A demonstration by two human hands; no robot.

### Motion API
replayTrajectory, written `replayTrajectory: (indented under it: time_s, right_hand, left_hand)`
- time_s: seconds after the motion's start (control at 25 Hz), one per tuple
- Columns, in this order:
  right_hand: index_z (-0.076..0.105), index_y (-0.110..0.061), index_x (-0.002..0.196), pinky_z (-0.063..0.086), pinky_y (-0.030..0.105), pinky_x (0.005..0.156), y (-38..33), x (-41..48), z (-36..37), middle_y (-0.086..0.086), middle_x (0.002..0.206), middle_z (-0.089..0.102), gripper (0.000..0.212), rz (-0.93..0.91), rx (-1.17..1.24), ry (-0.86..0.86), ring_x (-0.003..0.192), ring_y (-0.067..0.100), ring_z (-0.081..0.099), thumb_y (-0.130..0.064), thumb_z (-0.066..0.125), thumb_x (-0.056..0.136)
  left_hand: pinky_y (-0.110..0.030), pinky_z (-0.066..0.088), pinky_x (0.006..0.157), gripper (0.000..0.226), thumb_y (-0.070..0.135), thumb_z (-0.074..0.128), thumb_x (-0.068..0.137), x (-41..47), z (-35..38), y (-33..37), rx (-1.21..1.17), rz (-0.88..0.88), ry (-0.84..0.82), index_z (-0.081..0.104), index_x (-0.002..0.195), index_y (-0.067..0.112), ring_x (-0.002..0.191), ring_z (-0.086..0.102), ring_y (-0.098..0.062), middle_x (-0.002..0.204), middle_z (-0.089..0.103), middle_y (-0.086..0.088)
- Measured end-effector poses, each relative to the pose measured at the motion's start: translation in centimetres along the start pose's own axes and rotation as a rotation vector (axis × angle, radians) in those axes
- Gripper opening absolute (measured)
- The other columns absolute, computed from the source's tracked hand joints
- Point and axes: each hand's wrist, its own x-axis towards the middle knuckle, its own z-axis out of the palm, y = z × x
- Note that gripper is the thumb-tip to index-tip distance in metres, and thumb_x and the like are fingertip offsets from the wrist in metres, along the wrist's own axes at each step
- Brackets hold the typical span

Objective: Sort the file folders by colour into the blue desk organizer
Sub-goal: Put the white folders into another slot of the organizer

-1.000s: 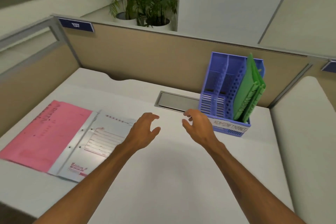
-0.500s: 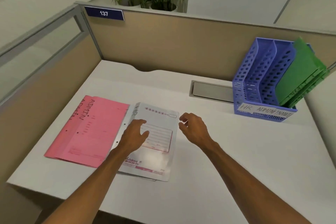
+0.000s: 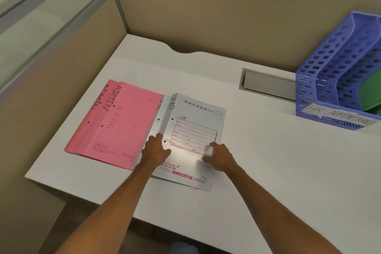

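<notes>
Both hands down on the white folders [image 3: 193, 136], marked HR, lying flat near the front edge of the desk [image 3: 268, 161]. Left hand [image 3: 155, 150] on the punched spine side, fingers spread and pressing, no grip closed yet. Right hand [image 3: 219, 156] on the right half of the cover, fingers curled loosely against it, nothing lifted; whether the thumb hooks under the edge, cannot tell. More than one white folder in that stack, judging by a second edge showing beneath. Pink folders [image 3: 117, 123], marked ADMIN, at least two, just beside and partly under the white ones on the left, untouched. Blue organizer [image 3: 321, 80] well apart at the right rear of the desk, labelled along its front; green folders [image 3: 371, 97] already standing in its rightmost visible slot, the two slots left of them empty. By this showing, roughly a third done: green sorted, white and pink left. Step in hand most likely gathering the white stack for the carry across to the slot above the HR label.
</notes>
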Motion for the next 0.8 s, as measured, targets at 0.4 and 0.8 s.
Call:
replayTrajectory:
  time_s: [0.4,0.8]
  right_hand:
    - [0.053,-0.013,0.136,0.047,0.036,0.099,-0.5,0.6,0.7,0.006,0.135,0.060,0.064,0.018,0.177,0.039,0.119,0.027,0.058,-0.035,0.077,0.081]
    - [0.053,-0.014,0.132,0.051,0.041,0.097,-3.7,-2.6,-4.4,0.006,0.130,0.058,0.051,-0.036,0.427,0.119,0.116,0.027,0.059,-0.038,0.068,0.090]
  left_hand:
    - [-0.049,0.052,0.094,0.081,0.027,0.087,0.070,1.3,-0.4,-0.2,-0.335,-0.146,0.000,0.047,0.135,0.003,0.114,0.058,-0.035,0.129,0.055,-0.018]
    - [-0.048,0.062,0.071,0.043,0.016,0.073,0.085,-2.4,-4.3,5.6,-0.698,0.088,-0.152,0.042,0.116,0.021,0.085,0.072,-0.026,0.114,0.062,-0.005]
